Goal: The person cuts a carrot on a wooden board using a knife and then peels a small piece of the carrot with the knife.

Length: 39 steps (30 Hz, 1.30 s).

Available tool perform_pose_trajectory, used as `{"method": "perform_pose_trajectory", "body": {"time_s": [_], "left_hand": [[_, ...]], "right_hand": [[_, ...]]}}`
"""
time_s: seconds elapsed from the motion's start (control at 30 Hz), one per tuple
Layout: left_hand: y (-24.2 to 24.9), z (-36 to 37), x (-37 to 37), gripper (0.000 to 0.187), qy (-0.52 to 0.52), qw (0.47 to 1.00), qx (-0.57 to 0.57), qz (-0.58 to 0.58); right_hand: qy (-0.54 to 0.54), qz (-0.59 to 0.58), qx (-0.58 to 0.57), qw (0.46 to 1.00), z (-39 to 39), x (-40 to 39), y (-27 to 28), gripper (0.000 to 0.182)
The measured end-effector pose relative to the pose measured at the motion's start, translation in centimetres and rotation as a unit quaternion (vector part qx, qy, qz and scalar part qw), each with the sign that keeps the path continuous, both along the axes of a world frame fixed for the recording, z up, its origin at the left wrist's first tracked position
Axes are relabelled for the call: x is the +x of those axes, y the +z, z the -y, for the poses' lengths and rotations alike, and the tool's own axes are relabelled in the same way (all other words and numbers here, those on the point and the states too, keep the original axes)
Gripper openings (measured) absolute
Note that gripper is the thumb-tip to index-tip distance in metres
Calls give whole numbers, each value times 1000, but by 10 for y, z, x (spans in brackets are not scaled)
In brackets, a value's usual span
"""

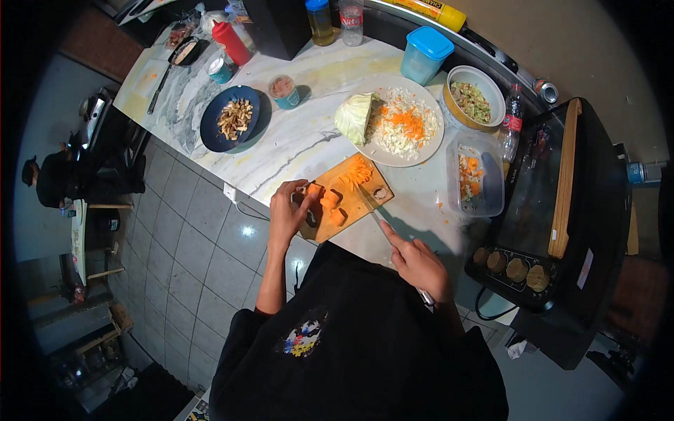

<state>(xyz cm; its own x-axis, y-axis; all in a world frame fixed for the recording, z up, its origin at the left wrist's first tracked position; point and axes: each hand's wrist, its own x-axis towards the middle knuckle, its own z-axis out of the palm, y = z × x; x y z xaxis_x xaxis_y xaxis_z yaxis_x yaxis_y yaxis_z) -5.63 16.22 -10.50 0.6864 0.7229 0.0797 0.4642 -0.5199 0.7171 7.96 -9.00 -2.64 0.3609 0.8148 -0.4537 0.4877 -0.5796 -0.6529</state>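
A wooden cutting board [324,226] lies at the counter's near edge. My left hand [288,210] is at its left end, fingers curled around a carrot piece [314,190]. Beside those fingers sit a few more thick carrot chunks [338,217]. In my right hand [420,265] is a kitchen knife [380,222], its blade pointing up and left over the board. The tip reaches a pile of thinly cut carrot [359,171] at the board's far end.
Beyond the board, a large plate [414,161] holds a cabbage piece [353,118], chopped cabbage and carrot. A plastic container [484,209] and a bowl [496,90] stand right of it. A dark plate [208,131] is further left. A black oven [540,175] borders the right side.
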Motion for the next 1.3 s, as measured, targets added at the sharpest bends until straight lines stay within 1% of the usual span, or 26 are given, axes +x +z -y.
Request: {"method": "perform_pose_trajectory", "body": {"time_s": [0.1,0.17,0.2,0.23,0.27,0.3,0.33,0.4,0.47,0.63,0.7,0.8,0.87,0.9,0.97,1.1,1.17,1.3], "left_hand": [[13,9,-3,31,-12,999,14,30],[34,32,-7,28,-66,996,-53,4],[35,40,-11,26,-104,993,-45,-18],[27,48,-15,26,-119,992,-28,-25],[21,54,-17,25,-118,992,5,-36],[17,60,-17,25,-118,991,37,-46],[13,63,-17,25,-120,991,36,-46],[5,70,-15,25,-87,995,49,-28],[-4,73,-13,25,-80,996,41,-24],[0,75,-8,26,-77,996,22,-28],[0,76,-4,24,-91,995,29,18],[-1,80,4,26,-92,994,39,38],[-11,81,6,26,-97,994,36,39],[-13,82,7,26,-101,994,34,39],[-16,83,7,25,-90,995,32,30],[-18,89,8,27,-70,997,29,24],[-13,91,8,29,-72,997,24,29],[-17,87,8,31,-87,995,30,39]], "right_hand": [[5,4,-14,1000,2,-1,-3,66],[3,14,-9,1000,5,-2,-8,66],[4,13,-9,1000,4,-2,-6,66],[-4,-16,-23,1000,3,-1,-3,66],[-13,-46,-37,998,2,0,0,66],[-15,-47,-38,998,2,-1,3,66],[-10,-44,-55,997,1,-2,6,66],[-6,-39,-74,996,4,-4,6,66],[-11,-21,-47,999,10,-8,0,66],[-23,-36,-42,998,13,-9,1,66],[-22,-41,-47,998,14,-10,0,66],[-37,-43,-15,998,18,-13,-9,68],[-56,-29,25,998,20,-16,-12,70],[-56,-28,25,998,21,-18,-15,70],[-54,-9,71,996,22,-21,-21,72],[-44,-19,65,997,21,-25,-27,74],[-36,-10,101,994,24,-27,-38,76],[-32,-26,120,992,25,-24,-44,77]]}}
